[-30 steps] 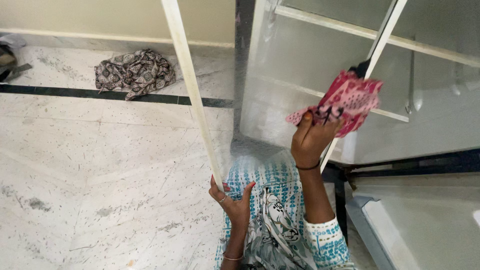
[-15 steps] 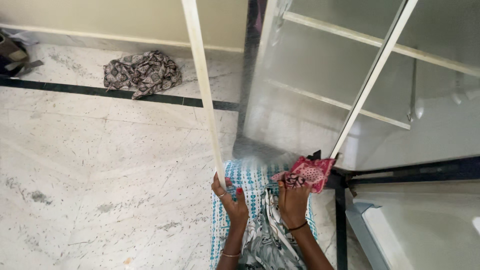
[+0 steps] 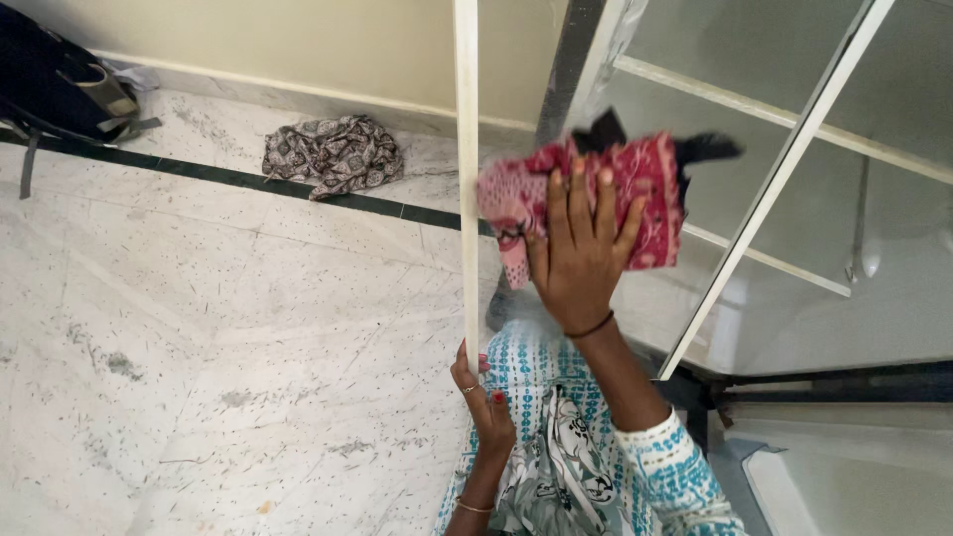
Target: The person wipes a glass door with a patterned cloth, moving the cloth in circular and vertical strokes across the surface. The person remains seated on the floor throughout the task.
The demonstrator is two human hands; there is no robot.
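Since half a second ago the right hand (image 3: 579, 253) has risen from low by the lap and now presses the red patterned cloth (image 3: 596, 194) flat, fingers spread, against the glass pane (image 3: 695, 119) above the left hand (image 3: 483, 392); the left hand stays curled round the foot of the white frame bar (image 3: 467, 179). As I judge it, a hard push could flex the glass or swing the panel, and the left grip, low and light, might slip; the cloth could also slide from the open palm. Count: two hands, one red cloth, two white upright bars, one crumpled cloth (image 3: 335, 154) on the floor (image 3: 199, 328) far left, one dark bag (image 3: 55, 84) beyond it.
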